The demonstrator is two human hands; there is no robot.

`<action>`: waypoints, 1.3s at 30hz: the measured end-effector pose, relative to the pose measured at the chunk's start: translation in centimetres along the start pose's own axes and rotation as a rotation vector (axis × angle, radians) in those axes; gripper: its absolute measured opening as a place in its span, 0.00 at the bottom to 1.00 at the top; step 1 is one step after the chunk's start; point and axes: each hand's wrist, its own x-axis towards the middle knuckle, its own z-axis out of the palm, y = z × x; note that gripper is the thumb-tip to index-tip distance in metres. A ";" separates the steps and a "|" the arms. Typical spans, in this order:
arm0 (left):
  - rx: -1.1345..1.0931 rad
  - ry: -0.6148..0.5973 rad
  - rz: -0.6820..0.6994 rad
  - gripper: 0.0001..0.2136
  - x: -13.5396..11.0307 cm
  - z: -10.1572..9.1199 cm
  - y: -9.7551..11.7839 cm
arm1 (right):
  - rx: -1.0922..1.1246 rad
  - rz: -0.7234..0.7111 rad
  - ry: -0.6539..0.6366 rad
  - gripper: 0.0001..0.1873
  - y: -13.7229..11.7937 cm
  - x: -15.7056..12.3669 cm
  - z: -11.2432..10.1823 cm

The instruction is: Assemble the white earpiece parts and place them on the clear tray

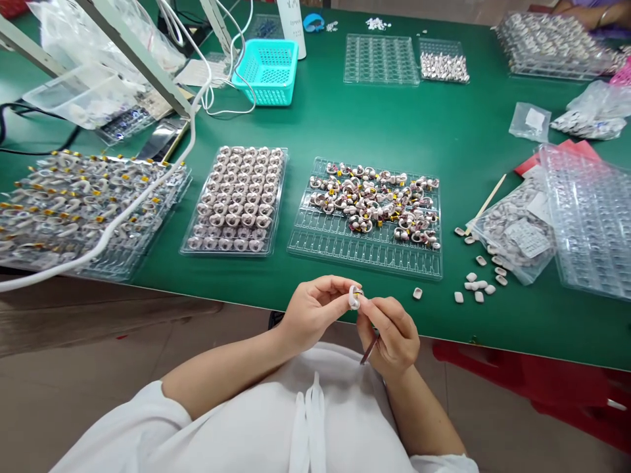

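My left hand (313, 312) pinches a small whitish curved part (354, 297) with a bit of yellow on it, held just off the table's front edge. My right hand (393, 335) is closed, its thumb and forefinger meeting the same part from the right. A thin dark tool (369, 349) sticks out below the right fingers; its kind is hard to make out. Beyond my hands a clear tray (365, 261) bears a heap of similar curved parts with yellow tabs. One small white cap (417, 293) lies right of my hands.
A filled tray of whitish parts (236, 197) and stacked trays (73, 210) stand left, under a white cable (123, 213). Right are loose caps (470, 286), a bag of caps (515, 226), a wooden stick (488, 202) and clear trays (586, 223). A turquoise basket (269, 72) stands behind.
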 end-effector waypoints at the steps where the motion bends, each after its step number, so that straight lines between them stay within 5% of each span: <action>1: 0.009 0.000 0.013 0.11 0.0 0.0 0.0 | -0.004 0.008 0.006 0.29 -0.1 0.0 0.0; 21: 0.103 -0.039 -0.031 0.08 0.4 0.4 -0.1 | 0.024 0.030 -0.053 0.24 0.3 -0.9 -0.6; 28: 0.079 -0.075 -0.058 0.06 1.6 -0.4 -1.0 | 0.005 -0.022 -0.250 0.27 2.2 -1.1 -4.7; 31: 0.025 -0.081 -0.075 0.06 2.0 -0.6 -1.0 | -0.227 0.106 -0.188 0.23 4.0 -0.7 -7.5; 33: -0.021 -0.092 -0.095 0.05 2.2 -0.6 -0.8 | -0.354 0.159 -0.269 0.19 5.1 -0.3 -8.9; 39: -0.116 -0.124 -0.144 0.09 2.4 0.2 0.3 | -0.510 0.074 -0.446 0.11 7.1 0.3 -9.3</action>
